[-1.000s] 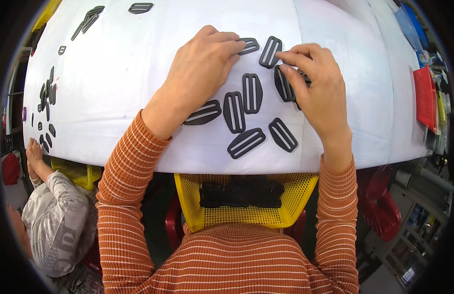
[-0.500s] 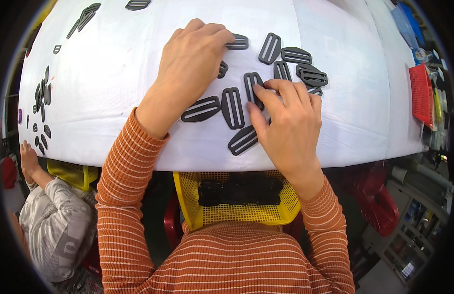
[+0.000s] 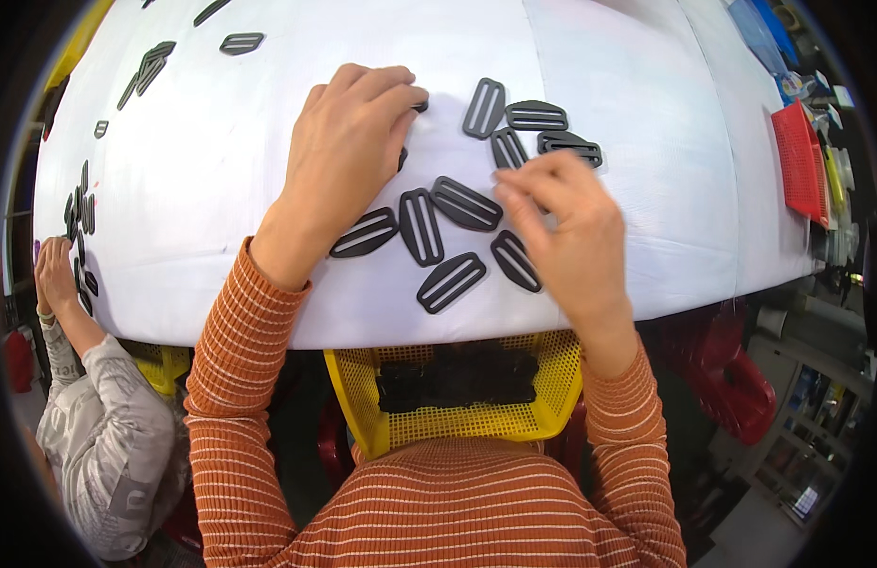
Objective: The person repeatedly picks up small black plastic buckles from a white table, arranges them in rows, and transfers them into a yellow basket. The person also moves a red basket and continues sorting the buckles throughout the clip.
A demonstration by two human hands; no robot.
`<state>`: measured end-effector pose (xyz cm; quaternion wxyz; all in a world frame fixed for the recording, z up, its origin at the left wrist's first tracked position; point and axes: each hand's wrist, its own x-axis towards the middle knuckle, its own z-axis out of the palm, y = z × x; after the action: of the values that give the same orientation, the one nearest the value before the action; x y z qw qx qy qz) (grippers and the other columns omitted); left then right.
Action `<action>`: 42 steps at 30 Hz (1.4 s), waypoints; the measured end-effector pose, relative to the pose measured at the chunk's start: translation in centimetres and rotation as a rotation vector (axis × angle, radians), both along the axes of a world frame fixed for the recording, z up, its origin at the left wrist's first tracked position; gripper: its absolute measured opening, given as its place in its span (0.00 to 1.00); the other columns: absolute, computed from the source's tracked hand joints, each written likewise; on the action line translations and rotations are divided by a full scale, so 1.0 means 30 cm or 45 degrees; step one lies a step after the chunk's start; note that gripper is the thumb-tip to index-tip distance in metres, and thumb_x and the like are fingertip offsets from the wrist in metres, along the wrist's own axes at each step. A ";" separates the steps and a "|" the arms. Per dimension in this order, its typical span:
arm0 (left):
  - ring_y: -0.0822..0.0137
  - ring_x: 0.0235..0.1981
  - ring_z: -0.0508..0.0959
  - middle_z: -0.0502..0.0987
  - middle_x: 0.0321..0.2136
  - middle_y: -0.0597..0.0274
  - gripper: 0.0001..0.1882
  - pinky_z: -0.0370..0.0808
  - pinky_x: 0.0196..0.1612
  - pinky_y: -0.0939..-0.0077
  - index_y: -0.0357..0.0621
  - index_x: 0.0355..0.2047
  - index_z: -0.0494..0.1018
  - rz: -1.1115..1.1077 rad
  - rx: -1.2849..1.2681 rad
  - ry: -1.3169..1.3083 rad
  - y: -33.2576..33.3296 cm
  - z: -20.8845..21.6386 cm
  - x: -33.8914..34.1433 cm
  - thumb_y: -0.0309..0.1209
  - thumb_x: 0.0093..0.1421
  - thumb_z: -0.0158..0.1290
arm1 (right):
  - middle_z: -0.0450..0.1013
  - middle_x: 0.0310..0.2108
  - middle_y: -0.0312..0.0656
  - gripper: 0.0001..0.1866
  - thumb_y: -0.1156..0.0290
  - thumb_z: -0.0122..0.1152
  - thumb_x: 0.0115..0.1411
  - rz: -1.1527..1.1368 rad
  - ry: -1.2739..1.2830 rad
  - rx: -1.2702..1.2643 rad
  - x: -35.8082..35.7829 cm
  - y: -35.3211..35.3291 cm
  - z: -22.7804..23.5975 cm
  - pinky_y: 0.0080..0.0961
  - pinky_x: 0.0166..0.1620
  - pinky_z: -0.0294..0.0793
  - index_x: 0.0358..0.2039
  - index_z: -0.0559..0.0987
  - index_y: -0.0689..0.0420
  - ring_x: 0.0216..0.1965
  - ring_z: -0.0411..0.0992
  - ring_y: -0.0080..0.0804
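Black buckles lie flat on the white desk (image 3: 666, 208), loosely clustered in front of the person and between the two hands. The left hand (image 3: 349, 133) arches palm down over the desk. One dark end peeks out by its fingertips and another beside the palm, but I cannot tell whether its grip holds anything or merely covers them. The right hand (image 3: 576, 227) is blurred, with thumb and forefinger curled toward each other; whether its grip has anything between them I cannot tell.

The likeliest trouble is crowding. The overlapping buckles (image 3: 571, 151) beyond the right hand could come up together or slide apart if a pinch catches both. The slanted buckle (image 3: 467, 204) lies against or very near the upright buckle (image 3: 420, 227), so a push on one would probably nudge the other askew. A fingertip might also snag in a slot and drag a piece along.

The buckle nearest the desk's edge (image 3: 453, 282) seems most exposed: a low sweep of the right wrist or sleeve could carry it off into the yellow basket (image 3: 457, 428) below. Buckles under the left hand could be overlooked, since the palm hides them.
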<state>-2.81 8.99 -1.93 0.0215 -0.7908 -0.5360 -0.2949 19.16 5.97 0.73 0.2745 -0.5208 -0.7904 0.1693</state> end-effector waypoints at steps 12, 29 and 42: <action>0.61 0.43 0.75 0.80 0.44 0.64 0.14 0.73 0.48 0.67 0.45 0.41 0.82 -0.450 -0.117 0.000 -0.009 0.019 0.180 0.22 0.52 0.60 | 0.75 0.46 0.39 0.15 0.73 0.69 0.51 -0.222 -0.348 0.160 0.375 0.045 -0.025 0.32 0.45 0.73 0.42 0.85 0.52 0.43 0.71 0.39; 0.66 0.42 0.74 0.78 0.43 0.64 0.16 0.74 0.45 0.71 0.44 0.46 0.79 -0.467 0.055 0.159 0.069 -0.015 0.301 0.34 0.57 0.60 | 0.77 0.39 0.30 0.11 0.65 0.69 0.49 0.285 -0.404 0.488 0.267 -0.048 -0.066 0.32 0.48 0.64 0.35 0.84 0.51 0.43 0.72 0.29; 0.59 0.38 0.79 0.81 0.39 0.54 0.09 0.76 0.41 0.70 0.40 0.40 0.81 -0.365 -0.362 -0.239 0.037 0.044 0.273 0.28 0.60 0.57 | 0.77 0.37 0.34 0.11 0.75 0.65 0.53 0.075 -0.213 0.145 0.281 -0.018 -0.013 0.28 0.43 0.66 0.39 0.83 0.52 0.39 0.73 0.34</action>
<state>5.39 10.09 -0.61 -0.1825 -0.8230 -0.4539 -0.2887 27.60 5.42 0.35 0.2316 -0.4931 -0.8340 0.0881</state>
